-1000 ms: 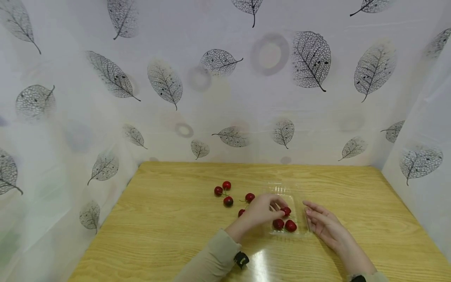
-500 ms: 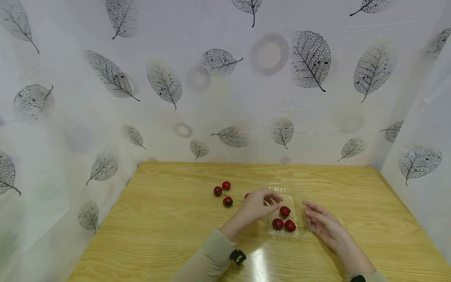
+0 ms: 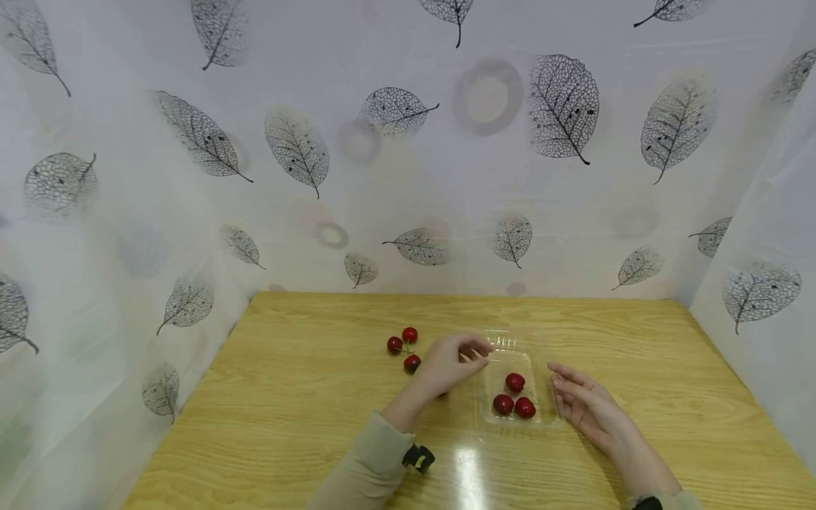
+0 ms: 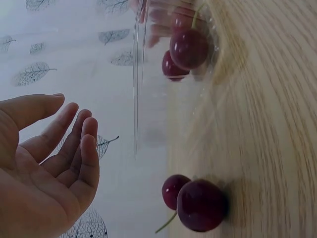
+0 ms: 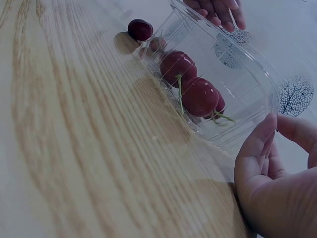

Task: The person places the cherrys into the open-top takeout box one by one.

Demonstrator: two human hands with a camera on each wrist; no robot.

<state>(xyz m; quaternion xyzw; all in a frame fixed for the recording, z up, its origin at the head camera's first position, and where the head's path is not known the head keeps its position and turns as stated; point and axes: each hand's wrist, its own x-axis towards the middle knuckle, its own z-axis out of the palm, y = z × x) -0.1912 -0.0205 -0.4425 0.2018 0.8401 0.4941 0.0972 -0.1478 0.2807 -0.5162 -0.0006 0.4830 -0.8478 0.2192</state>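
Left hand point(image 3: 446, 363) just backed off the clear box point(image 3: 519, 360) on the table, fingers loose and empty, so I'd call that back cherry point(image 3: 515, 382) placed near two others inside. Right hand point(image 3: 591, 406) pinches the box's right edge. Box looks longest front-to-back; one stem point(image 5: 225, 117) points toward that hand.

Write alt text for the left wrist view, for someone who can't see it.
The left hand, holding nothing, hovers with relaxed fingers near a clear plastic container with cherries inside. Two loose cherries sit outside it on a wood-grain table, before a leaf-patterned backdrop.
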